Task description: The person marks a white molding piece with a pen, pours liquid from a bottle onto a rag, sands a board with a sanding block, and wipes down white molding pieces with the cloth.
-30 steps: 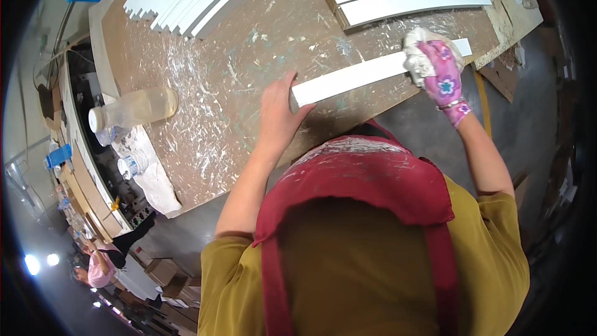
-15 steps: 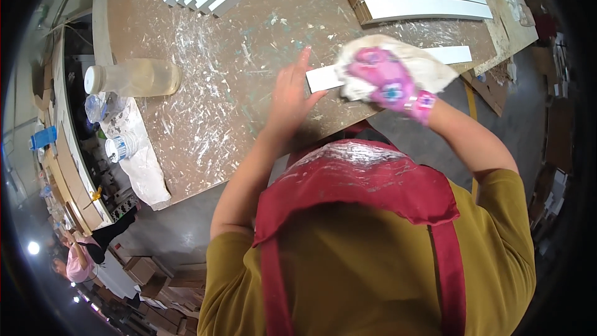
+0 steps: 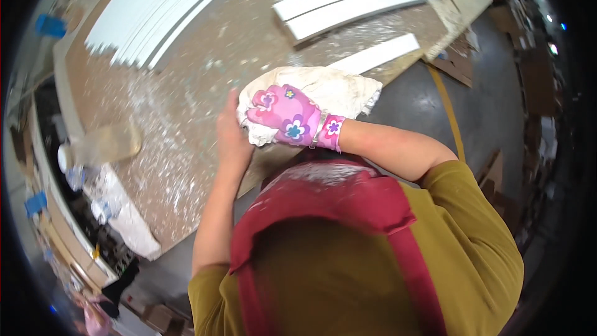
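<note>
The scuffed brown worktable (image 3: 180, 118) spreads widest, its near edge slanting from lower left to upper right, with a broad stretch of paint-flecked board between the left hand and the bundle of white strips (image 3: 165, 9) at the upper left; the white pair of strips (image 3: 354, 9) lies beyond the work, leaving a narrow lane of board on its near side; in that lane, just inside the near edge, lies the single white strip (image 3: 382, 53), its long axis rising to the right, its visible end pointing toward the table's right side, its left part hidden; the cream cloth (image 3: 345, 87) covers that part; the right hand (image 3: 289, 115), in a pink flowered glove, is clenched on the cloth; the bare left hand (image 3: 235, 134) stands beside the cloth's left side, its grip hidden, so I cannot tell whether it holds the strip.
</note>
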`<act>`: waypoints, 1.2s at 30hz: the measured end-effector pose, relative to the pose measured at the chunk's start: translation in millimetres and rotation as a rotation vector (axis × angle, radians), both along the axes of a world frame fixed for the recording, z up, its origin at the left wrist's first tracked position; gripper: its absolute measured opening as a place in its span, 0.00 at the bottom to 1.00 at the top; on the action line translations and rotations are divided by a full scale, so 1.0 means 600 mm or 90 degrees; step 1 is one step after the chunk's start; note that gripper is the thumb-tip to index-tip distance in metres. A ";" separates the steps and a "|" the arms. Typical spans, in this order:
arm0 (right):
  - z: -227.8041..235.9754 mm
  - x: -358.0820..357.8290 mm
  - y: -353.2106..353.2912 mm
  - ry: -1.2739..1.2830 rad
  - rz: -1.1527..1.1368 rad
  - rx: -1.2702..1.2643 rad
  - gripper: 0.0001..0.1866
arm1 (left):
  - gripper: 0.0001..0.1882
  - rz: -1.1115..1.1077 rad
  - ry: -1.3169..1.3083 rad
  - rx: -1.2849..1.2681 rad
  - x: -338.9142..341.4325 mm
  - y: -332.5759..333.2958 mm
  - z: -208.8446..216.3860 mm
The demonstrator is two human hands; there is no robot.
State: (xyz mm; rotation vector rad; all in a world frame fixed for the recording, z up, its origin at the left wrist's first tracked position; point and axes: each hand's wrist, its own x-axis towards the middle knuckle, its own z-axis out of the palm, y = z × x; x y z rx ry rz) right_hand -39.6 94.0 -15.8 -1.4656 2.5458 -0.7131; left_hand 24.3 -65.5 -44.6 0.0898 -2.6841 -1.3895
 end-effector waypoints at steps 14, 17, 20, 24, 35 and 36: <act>-0.021 -0.187 0.549 -0.366 -0.681 -0.479 0.14 | 0.19 -0.055 -0.188 0.164 0.011 0.005 0.044; 0.017 -0.151 0.458 -0.360 -0.654 -0.544 0.16 | 0.19 -0.055 -0.340 0.324 0.010 0.001 0.048; 0.076 -0.085 0.288 -0.150 -0.504 -0.148 0.21 | 0.18 -0.001 -0.454 0.509 0.020 0.009 0.045; -0.101 0.040 0.128 -0.319 -0.248 -0.187 0.32 | 0.17 -0.061 -0.332 0.312 0.034 0.028 0.031; 0.001 -0.005 0.130 0.155 -0.104 -0.160 0.21 | 0.13 -0.055 0.119 -0.101 0.047 0.015 0.000; 0.034 0.026 0.076 0.078 -0.036 -0.039 0.23 | 0.12 -0.049 0.092 -0.102 0.053 0.009 -0.004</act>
